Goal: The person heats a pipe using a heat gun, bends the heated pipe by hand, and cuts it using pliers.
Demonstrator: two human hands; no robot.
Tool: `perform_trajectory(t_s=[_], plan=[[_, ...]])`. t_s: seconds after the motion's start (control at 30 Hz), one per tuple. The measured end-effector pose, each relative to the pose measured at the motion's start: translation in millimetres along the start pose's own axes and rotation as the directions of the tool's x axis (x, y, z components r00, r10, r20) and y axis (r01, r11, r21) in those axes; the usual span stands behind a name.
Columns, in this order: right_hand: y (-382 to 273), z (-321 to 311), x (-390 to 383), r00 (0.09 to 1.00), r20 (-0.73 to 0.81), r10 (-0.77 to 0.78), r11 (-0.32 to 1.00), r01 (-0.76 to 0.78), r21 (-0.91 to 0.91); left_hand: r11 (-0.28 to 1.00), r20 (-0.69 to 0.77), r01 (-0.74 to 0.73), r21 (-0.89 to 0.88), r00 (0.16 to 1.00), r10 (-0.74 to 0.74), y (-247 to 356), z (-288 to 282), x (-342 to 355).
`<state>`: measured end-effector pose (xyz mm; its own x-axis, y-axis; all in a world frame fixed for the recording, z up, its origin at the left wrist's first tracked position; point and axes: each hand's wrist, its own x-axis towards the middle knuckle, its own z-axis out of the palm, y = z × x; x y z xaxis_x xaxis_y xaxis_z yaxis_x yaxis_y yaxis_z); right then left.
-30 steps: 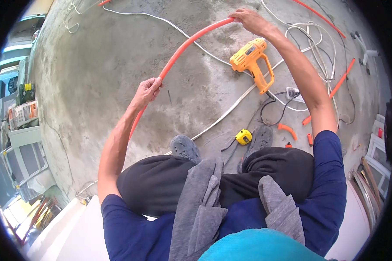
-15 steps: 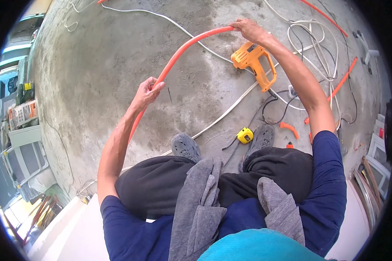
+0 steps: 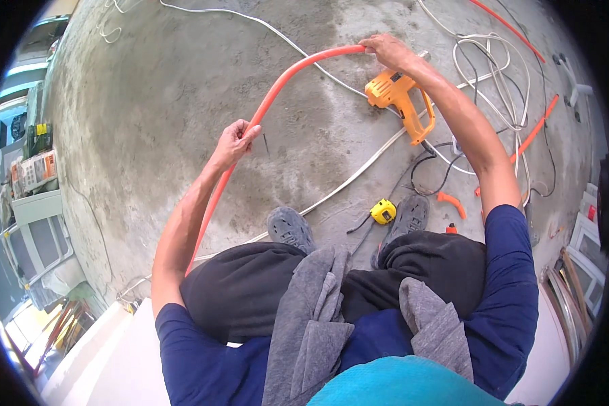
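An orange flexible pipe (image 3: 275, 86) arches across the view between my two hands. My left hand (image 3: 237, 143) is closed round its lower left stretch, thumb lying along it. My right hand (image 3: 387, 53) pinches the upper end, just above an orange heat gun (image 3: 402, 105) that lies on the floor with its metal nozzle partly behind my right forearm. A yellow tape measure (image 3: 383, 211) sits by my shoes, and a short bent orange pipe piece (image 3: 452, 203) lies to its right.
The concrete floor (image 3: 169, 135) carries loose white cables (image 3: 355, 172), dark cords (image 3: 441, 181) and more orange pipes (image 3: 507, 30) at the right. Stacked frames and boards (image 3: 575, 291) stand at the right edge. Shelving with boxes and assorted items (image 3: 34, 174) runs along the left edge.
My right hand has come down, lowering the arch of the pipe nearer the heat gun. The floor items sit slightly further right in the view. Both hands still grip the pipe.
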<state>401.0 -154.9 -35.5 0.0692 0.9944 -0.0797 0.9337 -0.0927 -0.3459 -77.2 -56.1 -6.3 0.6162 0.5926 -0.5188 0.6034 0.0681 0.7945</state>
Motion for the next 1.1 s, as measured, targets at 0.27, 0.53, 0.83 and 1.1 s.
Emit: perform_trajectory(t_s=[0.27,0.53,0.83,1.1], plan=[[8.7,10.4,-1.8,0.999,0.004,-0.034,0.997,0.034,-0.071,0.997,-0.016,-0.047,0.065,0.999,0.049,2.0,3.9,2.1],[-12.8,6.3,0.8,0.996,0.087,-0.008,0.998,0.014,-0.062,1.0,-0.009,-0.021,0.018,1.0,0.021,-2.7,-0.5,-1.4],[-8.3,11.2,-2.5,0.99,0.14,0.015,1.0,-0.014,-0.005,1.0,0.011,0.003,0.006,1.0,-0.003,-6.4,0.0,-1.2],[-25.9,12.9,-1.2,0.977,0.204,0.061,0.998,-0.064,0.009,1.0,-0.021,0.005,-0.008,1.0,-0.005,-11.2,-8.5,-7.2]])
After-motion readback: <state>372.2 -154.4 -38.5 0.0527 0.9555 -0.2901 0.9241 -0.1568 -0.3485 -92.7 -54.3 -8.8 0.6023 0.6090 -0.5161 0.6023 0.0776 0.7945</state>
